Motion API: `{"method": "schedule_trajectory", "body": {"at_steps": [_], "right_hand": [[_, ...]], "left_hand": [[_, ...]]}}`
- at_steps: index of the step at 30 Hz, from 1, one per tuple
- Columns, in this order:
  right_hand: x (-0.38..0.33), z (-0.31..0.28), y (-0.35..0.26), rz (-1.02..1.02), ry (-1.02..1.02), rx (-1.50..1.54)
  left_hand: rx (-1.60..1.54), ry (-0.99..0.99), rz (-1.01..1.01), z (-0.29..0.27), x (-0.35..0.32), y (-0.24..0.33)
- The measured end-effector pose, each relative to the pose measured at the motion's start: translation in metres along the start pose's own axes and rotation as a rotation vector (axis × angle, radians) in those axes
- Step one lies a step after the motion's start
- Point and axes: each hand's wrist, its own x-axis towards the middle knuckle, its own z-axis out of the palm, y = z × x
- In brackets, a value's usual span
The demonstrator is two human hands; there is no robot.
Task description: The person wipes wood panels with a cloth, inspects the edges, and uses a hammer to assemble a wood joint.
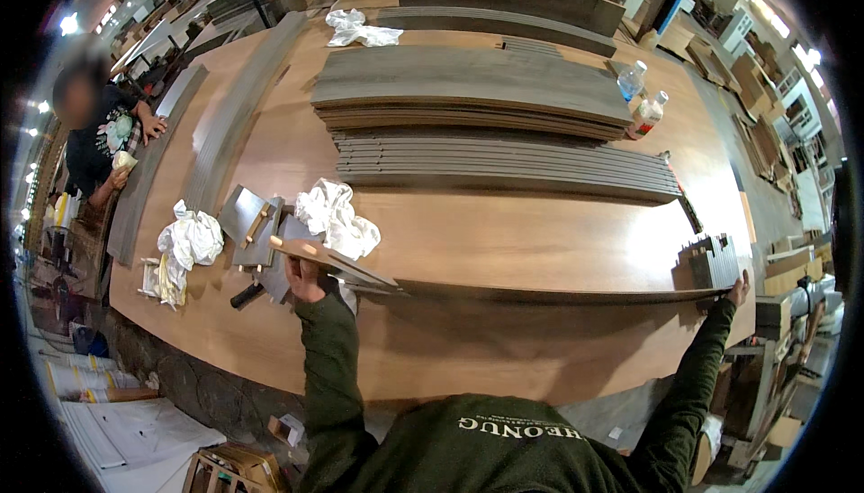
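Long panel is spanning the near side of the worktop, right in front of me, showing almost edge-on. Right hand is touching its right end; can't tell if those fingers are closing round it. Left hand is gripping a short grey board, fingers clamped on it, light wooden pegs showing. That board is meeting the panel's left end; can't tell whether they're joined. Step in hand looks like handling and lining up both pieces. Next move seems to be calling for both hands working together, ends level, pegs not knocking.

Small grey blocks are standing just behind the right end. Loose grey pieces, a black-handled tool and a white cloth are lying near my left hand. Farther out, stacked boards are filling the middle; a co-worker is touching another board at left.
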Motion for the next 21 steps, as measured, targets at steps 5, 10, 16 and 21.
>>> {"method": "schedule_trajectory", "body": {"at_steps": [5,10,16,21], "right_hand": [[0.016,-0.017,-0.005,-0.052,-0.036,-0.256],[0.003,0.003,-0.005,-0.068,-0.005,-0.212],[0.009,0.002,-0.003,-0.024,0.008,-0.057],[0.017,-0.008,0.014,-0.102,0.004,-0.171]], "left_hand": [[-0.010,0.168,-0.060,-0.030,-0.005,-0.039],[0.066,0.236,-0.084,-0.014,-0.010,-0.019],[0.158,0.171,-0.127,-0.010,-0.017,-0.022],[0.303,0.070,0.157,0.005,-0.028,-0.041]]}}
